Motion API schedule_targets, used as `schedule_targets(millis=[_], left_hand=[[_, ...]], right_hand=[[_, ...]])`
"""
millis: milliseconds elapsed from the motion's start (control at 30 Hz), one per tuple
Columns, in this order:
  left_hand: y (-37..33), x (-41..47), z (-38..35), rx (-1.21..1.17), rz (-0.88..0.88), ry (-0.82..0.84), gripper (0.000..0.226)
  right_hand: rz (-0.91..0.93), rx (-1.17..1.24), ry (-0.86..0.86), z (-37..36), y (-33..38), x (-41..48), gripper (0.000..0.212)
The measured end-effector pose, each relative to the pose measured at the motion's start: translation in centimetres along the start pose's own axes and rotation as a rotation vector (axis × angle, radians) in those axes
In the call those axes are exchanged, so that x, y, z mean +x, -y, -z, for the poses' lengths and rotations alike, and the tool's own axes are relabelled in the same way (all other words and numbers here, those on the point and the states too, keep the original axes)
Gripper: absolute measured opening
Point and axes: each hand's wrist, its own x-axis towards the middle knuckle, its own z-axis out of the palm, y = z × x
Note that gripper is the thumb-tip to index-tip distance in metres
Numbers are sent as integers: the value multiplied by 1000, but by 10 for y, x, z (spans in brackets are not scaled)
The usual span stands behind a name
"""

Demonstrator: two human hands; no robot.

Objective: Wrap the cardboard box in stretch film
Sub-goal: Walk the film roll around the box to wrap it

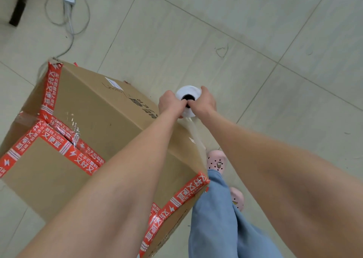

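1 cardboard box (pixel 94 124) | 1 film roll (pixel 187 92) | 2 hands: left hand (pixel 170 103), right hand (pixel 204 102)

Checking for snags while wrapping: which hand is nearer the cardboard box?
Left. The left hand grips the film roll on its box side, by the cardboard box edge; the right hand grips the roll's far side.

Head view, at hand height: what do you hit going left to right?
cardboard box → left hand → stretch film roll → right hand → floor tiles
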Motion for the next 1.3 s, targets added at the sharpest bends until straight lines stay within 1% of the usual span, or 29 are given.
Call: schedule_targets(millis=[67, 167, 233, 333, 433, 567, 633, 700, 733, 833, 933, 1033, 1100, 1200, 1300], left_hand=[[4, 3, 1, -34, 20, 6, 26], [10, 9, 6, -28, 17, 38, 31], [9, 11, 9, 103, -78, 31, 31], [6, 10, 11, 297, -295, 5, 35], [7, 7, 8, 302, -355, -2, 34], [6, 4, 3, 133, -246, -25, 26], [6, 4, 3, 82, -206, -32, 26], [6, 3, 5, 35, -188, -11, 28], [6, 4, 6, 24, -187, 4, 29], [2, 11, 12, 64, -202, 33, 31], [-1, 21, 21, 91, -191, 27, 31], [1, 28, 34, 108, -156, 6, 25], [2, 32, 44, 77, -115, -9, 21], [6, 35, 58, -15, -3, -29, 16], [14, 38, 64, -55, 80, -31, 22]], right_hand=[[-63, 66, 78, -4, 3, 1, 60], [-8, 87, 31, -8, 10, 2, 56], [39, 59, -8, -8, 13, 3, 54], [90, -54, -16, -6, 14, 3, 56], [129, -147, -20, 1, 12, 6, 58], [174, -176, -21, 6, 8, 6, 60], [131, -112, -18, 6, 6, 4, 52], [40, -5, 32, 5, 6, 3, 34], [2, 41, 61, 5, 8, 3, 32], [-18, 79, 84, 2, 18, 6, 42], [25, 20, 76, -4, 29, 10, 53], [54, -32, 83, -11, 42, 13, 59], [101, -88, 90, -16, 54, 14, 59], [192, -200, 112, -24, 74, 16, 58], [238, -265, 130, -34, 80, 14, 60]])
